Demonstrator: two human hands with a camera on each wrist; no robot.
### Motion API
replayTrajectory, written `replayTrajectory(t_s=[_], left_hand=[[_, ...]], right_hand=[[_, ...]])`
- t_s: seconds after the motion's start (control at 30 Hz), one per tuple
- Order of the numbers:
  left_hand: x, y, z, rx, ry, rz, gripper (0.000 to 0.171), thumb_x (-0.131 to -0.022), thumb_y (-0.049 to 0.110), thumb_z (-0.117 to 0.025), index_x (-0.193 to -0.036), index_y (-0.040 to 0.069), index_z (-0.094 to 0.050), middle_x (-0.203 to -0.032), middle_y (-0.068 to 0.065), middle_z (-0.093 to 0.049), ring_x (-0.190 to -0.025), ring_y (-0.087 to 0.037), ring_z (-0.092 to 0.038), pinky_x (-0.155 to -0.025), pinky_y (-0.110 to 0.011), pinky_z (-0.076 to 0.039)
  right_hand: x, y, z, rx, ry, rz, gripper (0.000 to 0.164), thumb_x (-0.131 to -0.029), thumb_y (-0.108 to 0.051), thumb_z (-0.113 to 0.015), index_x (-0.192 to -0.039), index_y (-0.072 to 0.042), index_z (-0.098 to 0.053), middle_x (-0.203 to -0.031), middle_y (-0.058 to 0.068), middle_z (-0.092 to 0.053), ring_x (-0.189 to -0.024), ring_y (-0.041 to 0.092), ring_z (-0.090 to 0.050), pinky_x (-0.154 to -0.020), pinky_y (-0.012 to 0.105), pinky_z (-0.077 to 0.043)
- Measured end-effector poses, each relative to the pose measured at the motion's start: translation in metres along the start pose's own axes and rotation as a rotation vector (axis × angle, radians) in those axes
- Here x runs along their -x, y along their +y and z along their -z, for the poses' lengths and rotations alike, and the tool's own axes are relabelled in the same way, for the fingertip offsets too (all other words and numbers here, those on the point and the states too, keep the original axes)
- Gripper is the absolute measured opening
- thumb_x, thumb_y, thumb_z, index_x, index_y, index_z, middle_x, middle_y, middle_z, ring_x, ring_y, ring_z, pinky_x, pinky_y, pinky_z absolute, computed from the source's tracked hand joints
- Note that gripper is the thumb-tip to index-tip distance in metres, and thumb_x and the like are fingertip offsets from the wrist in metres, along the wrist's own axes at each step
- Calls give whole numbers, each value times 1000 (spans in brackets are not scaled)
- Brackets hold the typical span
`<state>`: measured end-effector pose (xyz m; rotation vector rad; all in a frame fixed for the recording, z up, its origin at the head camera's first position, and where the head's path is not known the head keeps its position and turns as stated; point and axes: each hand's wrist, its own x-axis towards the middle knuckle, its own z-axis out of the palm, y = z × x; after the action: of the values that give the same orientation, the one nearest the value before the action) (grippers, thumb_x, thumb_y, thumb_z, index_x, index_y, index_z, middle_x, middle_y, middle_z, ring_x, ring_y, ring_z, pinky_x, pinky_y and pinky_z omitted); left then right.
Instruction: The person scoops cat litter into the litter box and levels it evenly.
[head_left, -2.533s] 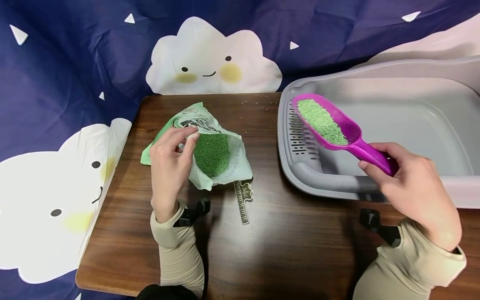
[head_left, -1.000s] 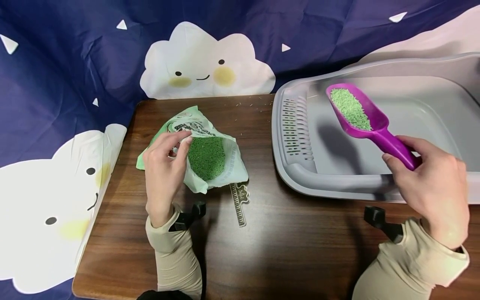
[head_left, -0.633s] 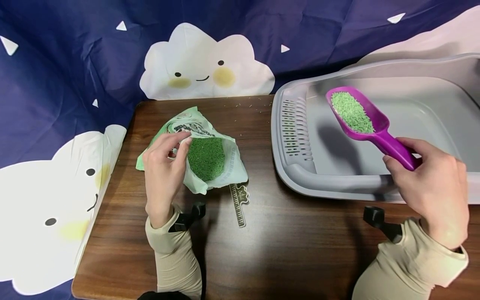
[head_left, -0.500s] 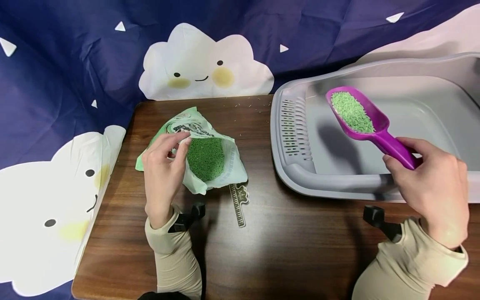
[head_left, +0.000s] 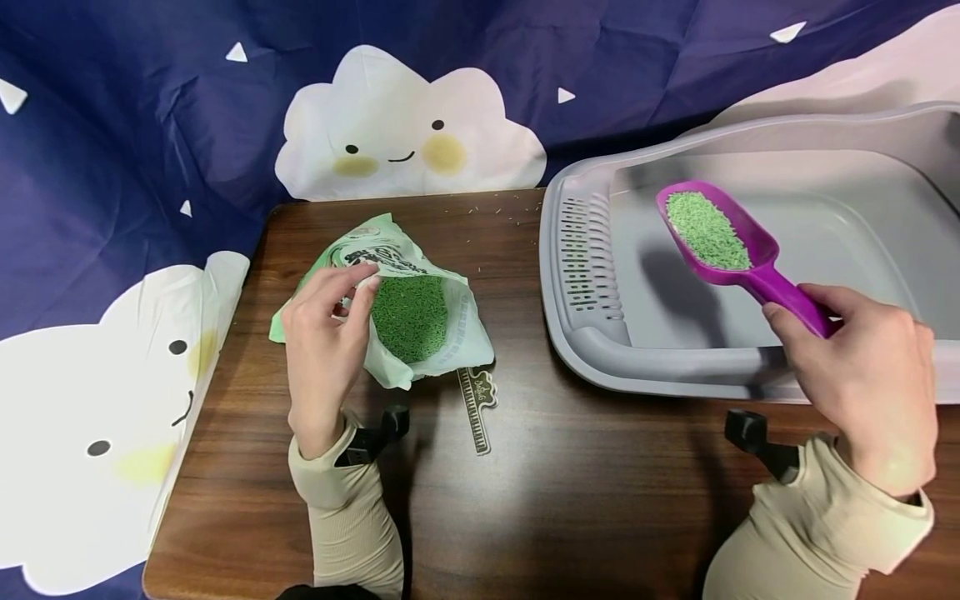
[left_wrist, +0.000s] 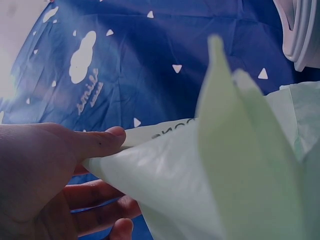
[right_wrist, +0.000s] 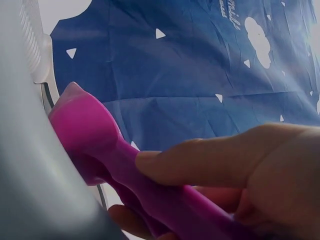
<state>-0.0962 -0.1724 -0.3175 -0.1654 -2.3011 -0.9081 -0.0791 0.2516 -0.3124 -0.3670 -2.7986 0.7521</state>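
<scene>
**Purple plastic scoop (head_left: 759, 265) of green pellets (head_left: 708, 231) over grey plastic tray (head_left: 675, 365)**

The right hand (head_left: 873, 379) curls its fingers round the scoop's handle, the end hidden; the tray is cut off at right. The left hand (head_left: 327, 342) pinches and partly hides a pale-green plastic bag (head_left: 467, 332). Its black print (head_left: 390, 260) is illegible; the dark blue cloth backdrop (left_wrist: 140, 62) reads "smile".

Person is wearing beige on both arms. Left sleeve (head_left: 351, 521) is showing fine ribbing, left cuff (head_left: 322, 477) is flaring wide. Right sleeve (head_left: 787, 546) is creasing in soft folds, right cuff (head_left: 873, 517) is bunching loosely. Left mount (head_left: 367, 446), right mount (head_left: 780, 462): both matte black, each ending in a chunky block. Left hand (head_left: 324, 346), right hand (head_left: 873, 379) are showing bare.
</scene>
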Motion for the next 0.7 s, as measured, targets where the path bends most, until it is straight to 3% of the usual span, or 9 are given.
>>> replayTrajectory(t_s=[0.1, 0.17, 0.23, 0.7], left_hand=[[0, 0, 0, -1, 3, 0, 15, -91, 14, -67, -98, 5, -76, -93, -9, -73, -69, -12, -54, -62, -16, -43], [1, -1, -1, 0, 6, 0, 15, -91, 14, -67, -98, 5, -76, -92, -9, -73, -69, -11, -54, -61, -18, -44], [1, -1, -1, 2, 8, 2, 15, -91, 14, -67, -99, 5, -77, -92, -9, -73, -68, -11, -53, -61, -19, -44], [1, -1, -2, 0, 24, 7, 14, -90, 12, -67, -98, 7, -77, -91, -8, -73, -66, -9, -52, -63, -11, -40]], right_hand=[[0, 0, 0, -13, 7, -12, 39, -88, -36, -65, -112, -6, -72, -63, -13, -62, -49, -1, -37, -44, 27, -30], [1, -1, -1, -27, 23, -20, 37, -87, -35, -66, -110, -8, -73, -55, -33, -47, -49, -5, -36, -45, 26, -30], [1, -2, -2, -42, 43, -31, 35, -85, -34, -67, -110, -9, -73, -53, -46, -32, -48, -9, -34, -46, 24, -29], [0, -3, -4, -40, 82, -39, 34, -83, -31, -70, -109, -11, -74, -54, -47, -31, -48, -13, -31, -47, 24, -27]])
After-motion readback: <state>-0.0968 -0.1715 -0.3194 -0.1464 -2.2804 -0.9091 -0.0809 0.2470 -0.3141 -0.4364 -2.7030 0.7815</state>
